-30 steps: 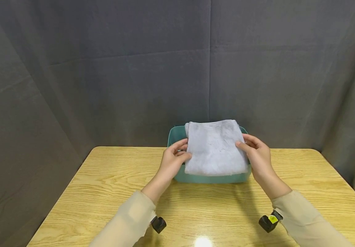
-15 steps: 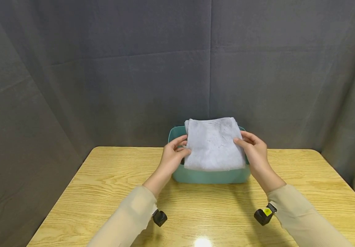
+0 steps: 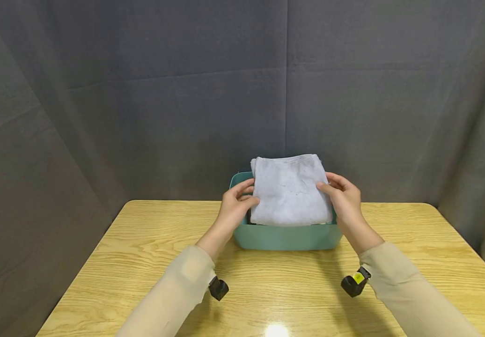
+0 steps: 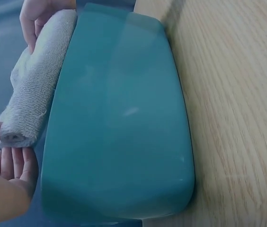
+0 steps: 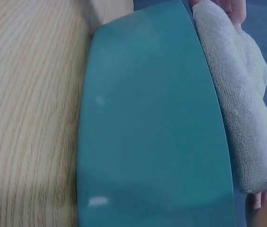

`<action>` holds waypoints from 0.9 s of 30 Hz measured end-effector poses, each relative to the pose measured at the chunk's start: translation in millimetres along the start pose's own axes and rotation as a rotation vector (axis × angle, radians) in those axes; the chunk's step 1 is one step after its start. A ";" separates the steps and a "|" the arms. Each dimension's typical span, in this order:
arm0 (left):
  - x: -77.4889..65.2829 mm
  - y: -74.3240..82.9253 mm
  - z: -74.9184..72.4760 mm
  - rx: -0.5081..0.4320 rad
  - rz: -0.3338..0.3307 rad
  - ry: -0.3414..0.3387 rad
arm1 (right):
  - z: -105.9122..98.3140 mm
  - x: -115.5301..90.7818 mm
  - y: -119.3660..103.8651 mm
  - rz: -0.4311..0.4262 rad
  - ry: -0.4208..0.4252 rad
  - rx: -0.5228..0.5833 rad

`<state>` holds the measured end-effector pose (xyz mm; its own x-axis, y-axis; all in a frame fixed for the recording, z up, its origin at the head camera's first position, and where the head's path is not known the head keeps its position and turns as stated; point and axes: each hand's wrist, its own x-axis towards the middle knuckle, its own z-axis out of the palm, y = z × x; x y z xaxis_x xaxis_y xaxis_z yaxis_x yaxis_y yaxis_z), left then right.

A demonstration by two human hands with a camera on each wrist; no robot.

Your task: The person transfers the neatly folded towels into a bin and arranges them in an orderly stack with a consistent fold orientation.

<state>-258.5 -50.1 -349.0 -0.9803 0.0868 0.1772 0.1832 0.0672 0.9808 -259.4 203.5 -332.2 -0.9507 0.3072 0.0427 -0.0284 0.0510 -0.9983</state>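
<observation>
A folded light grey towel (image 3: 290,192) is held flat between both hands, over the open top of a teal plastic bin (image 3: 289,238). The left hand (image 3: 235,203) pinches its left edge, thumb on top and fingers beneath. On the opposite edge, the right hand (image 3: 345,199) grips it the same way. In the left wrist view the towel (image 4: 41,80) shows a thick, rounded front fold right at the bin's rim. The right wrist view shows the towel (image 5: 240,99) alongside the bin wall (image 5: 152,113). Most of the bin's inside is hidden under the towel.
The bin stands at the far edge of a light wood-grain table (image 3: 276,285). Behind it hangs a dark grey curtain (image 3: 200,117), which continues along both sides. A black wrist camera (image 3: 218,288) sits under the left sleeve, another black camera (image 3: 353,283) under the right.
Both hands have carried the towel away from the person, toward the back of the bin. Its front edge, earlier overlapping the bin's front wall, now lines up with the rim. The bin has stayed put.
</observation>
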 end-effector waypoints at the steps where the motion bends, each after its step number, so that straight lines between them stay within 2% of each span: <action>1: 0.9 -0.3 0.0 0.003 0.000 0.000 | 0.1 0.3 -0.1 -0.001 -0.002 0.002; 12: 6.5 -2.8 1.4 -0.011 0.003 -0.003 | 0.8 2.8 0.4 0.004 -0.006 -0.005; 17: 7.3 -5.0 1.5 0.015 0.003 -0.011 | 1.9 4.9 2.4 0.001 -0.003 -0.008; 27: 6.9 -6.5 4.7 0.084 -0.012 -0.010 | 3.2 7.1 11.9 -0.029 -0.009 -0.131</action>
<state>-266.2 -45.3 -354.5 -0.9818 0.0958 0.1643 0.1775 0.1518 0.9723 -267.5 203.2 -343.9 -0.9527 0.2957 0.0702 -0.0156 0.1833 -0.9829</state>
